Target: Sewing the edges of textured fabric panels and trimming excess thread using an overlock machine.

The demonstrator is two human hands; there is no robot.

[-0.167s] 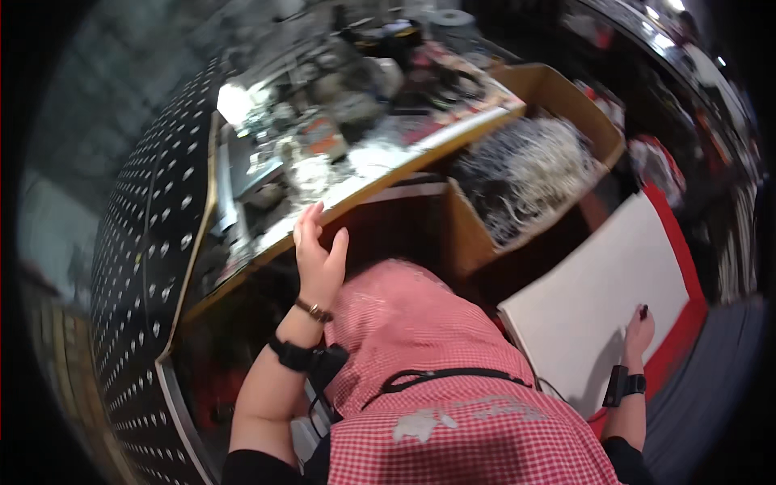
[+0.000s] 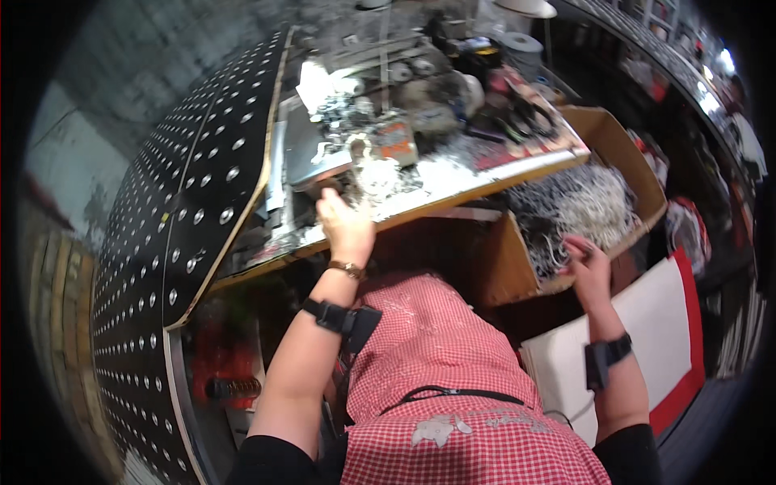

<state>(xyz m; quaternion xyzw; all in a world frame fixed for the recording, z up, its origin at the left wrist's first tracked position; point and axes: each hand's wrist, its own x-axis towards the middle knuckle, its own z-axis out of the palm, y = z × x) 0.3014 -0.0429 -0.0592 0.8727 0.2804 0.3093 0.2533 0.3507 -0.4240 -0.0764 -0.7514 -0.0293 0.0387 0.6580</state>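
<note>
My left hand (image 2: 347, 228) reaches over the front edge of the workbench (image 2: 440, 206), its fingers stretched out and partly turned from view. Just beyond its fingertips are a dark flat-topped box (image 2: 317, 158) and a pile of pale tangled bits (image 2: 380, 179). An orange-and-grey packet (image 2: 396, 141) lies behind that pile. On the right, my right hand (image 2: 592, 271) is raised in front of a cardboard box (image 2: 511, 255) full of white and grey strands (image 2: 594, 202). Its fingers are curled in; whatever they hold is too small to make out.
A white board with a red border (image 2: 655, 331) leans below my right forearm. Black perforated panel (image 2: 206, 162) stands along the left. Tools and clutter, with a grey roll (image 2: 521, 52), cover the bench's back. A red-checked apron (image 2: 436, 339) covers my front.
My left hand has moved forward over the bench edge. My right hand has risen from the white board, where it held a small dark object, to the cardboard box. The view has shifted.
</note>
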